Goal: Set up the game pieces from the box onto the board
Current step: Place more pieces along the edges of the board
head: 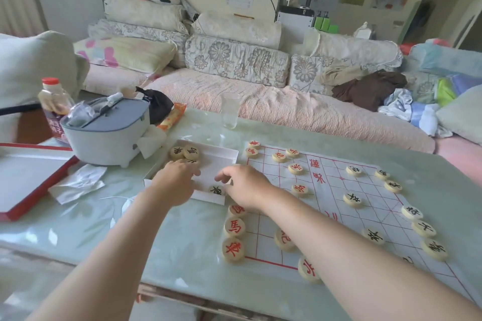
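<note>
head: both hands [177, 181] over box [233, 156]

box [229, 155] left of board [326, 190], pieces [352, 199] on board, cooker [107, 135] left of box

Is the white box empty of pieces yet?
No: the white box holds pieces, two in its far corner and one by the right hand.

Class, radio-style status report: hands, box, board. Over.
Left hand, right hand over box, grips unclear. At least three pieces left inside; board partly set. Right forearm crosses board.
</note>
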A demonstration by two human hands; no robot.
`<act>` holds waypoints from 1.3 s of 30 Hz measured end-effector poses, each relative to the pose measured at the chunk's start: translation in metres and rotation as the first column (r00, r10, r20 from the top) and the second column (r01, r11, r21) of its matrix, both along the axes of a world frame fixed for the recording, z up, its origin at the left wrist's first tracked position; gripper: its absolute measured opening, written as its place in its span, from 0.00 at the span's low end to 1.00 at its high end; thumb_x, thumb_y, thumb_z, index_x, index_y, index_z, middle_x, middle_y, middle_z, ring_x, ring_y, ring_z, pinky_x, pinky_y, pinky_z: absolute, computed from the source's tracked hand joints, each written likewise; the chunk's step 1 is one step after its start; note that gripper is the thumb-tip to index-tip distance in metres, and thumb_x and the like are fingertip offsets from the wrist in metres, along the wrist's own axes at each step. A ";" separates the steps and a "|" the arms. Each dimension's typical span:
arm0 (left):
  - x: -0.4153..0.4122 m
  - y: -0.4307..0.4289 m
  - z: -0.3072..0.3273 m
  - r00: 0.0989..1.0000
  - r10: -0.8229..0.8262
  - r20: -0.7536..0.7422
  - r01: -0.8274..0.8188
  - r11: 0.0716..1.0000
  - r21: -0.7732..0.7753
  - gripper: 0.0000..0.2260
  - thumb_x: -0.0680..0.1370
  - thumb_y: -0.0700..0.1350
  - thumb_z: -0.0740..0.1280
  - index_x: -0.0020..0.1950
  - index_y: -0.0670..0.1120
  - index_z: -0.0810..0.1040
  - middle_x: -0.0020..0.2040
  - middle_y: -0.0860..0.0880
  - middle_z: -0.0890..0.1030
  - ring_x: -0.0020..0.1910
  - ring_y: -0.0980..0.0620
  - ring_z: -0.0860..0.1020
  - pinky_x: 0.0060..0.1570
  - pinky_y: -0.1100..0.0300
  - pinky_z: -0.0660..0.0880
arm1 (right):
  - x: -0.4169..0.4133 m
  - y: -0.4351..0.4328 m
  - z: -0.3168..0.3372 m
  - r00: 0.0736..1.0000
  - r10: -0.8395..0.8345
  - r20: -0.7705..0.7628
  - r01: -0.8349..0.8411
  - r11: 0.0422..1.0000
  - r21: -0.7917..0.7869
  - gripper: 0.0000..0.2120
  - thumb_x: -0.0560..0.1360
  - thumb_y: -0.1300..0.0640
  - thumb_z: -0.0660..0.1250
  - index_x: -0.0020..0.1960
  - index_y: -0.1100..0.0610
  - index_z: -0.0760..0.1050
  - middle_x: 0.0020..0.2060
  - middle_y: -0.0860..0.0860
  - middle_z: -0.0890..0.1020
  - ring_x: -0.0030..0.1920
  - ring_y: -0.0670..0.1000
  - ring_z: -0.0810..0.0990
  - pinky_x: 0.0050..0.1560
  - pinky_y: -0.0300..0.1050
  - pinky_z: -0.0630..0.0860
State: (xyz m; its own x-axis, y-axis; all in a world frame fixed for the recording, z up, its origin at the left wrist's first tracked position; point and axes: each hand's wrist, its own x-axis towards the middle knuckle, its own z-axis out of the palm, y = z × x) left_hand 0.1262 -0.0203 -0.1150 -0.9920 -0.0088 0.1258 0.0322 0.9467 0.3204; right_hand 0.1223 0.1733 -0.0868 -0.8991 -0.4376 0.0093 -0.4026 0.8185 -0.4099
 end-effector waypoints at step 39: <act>0.011 0.059 0.031 0.996 -0.065 0.055 0.020 0.802 0.596 0.08 0.79 0.42 0.63 0.54 0.51 0.79 0.45 0.47 0.82 0.40 0.49 0.79 0.42 0.53 0.79 | -0.002 0.019 -0.003 0.977 -0.144 0.157 0.210 0.771 -0.601 0.10 0.81 0.62 0.62 0.56 0.48 0.77 0.42 0.49 0.79 0.37 0.50 0.80 0.42 0.46 0.80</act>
